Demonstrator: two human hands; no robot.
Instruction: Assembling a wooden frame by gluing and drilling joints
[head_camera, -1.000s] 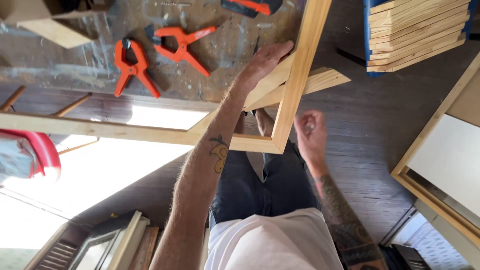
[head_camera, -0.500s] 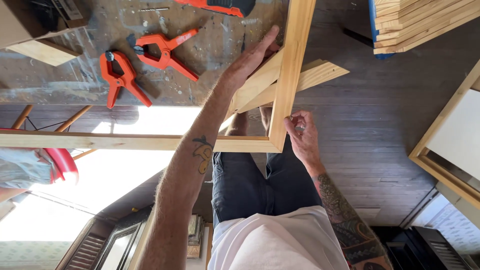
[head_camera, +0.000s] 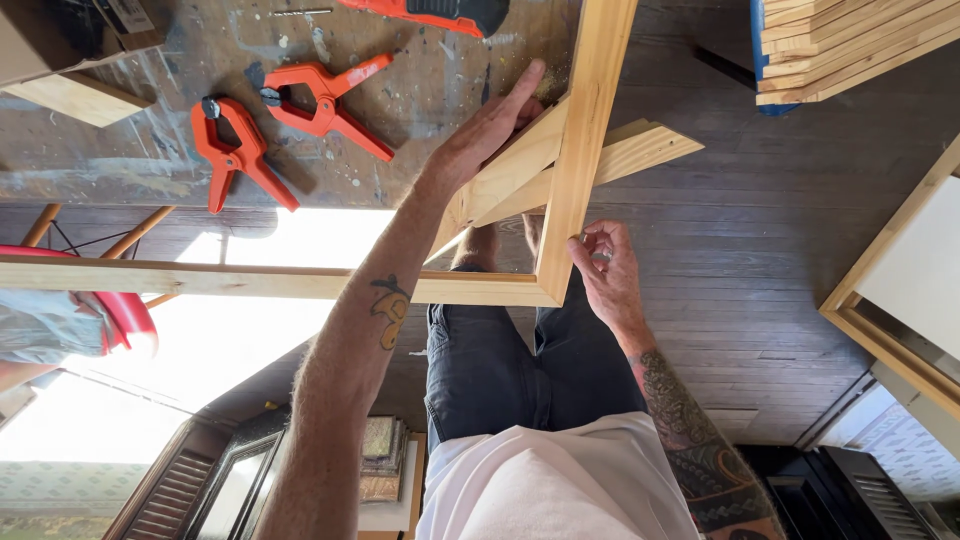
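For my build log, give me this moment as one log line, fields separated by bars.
left hand: flat on diagonal brace | right hand: fingers pinched beside wooden frame corner | two orange clamps on workbench

My left hand (head_camera: 483, 135) lay on the diagonal brace (head_camera: 520, 172) inside the wooden frame's (head_camera: 578, 160) corner, my right hand (head_camera: 607, 272) just right of its upright rail. Two spring clamps (head_camera: 285, 125) sat on the workbench (head_camera: 150, 150) to the left; stacked frames (head_camera: 850, 45) stood far right.
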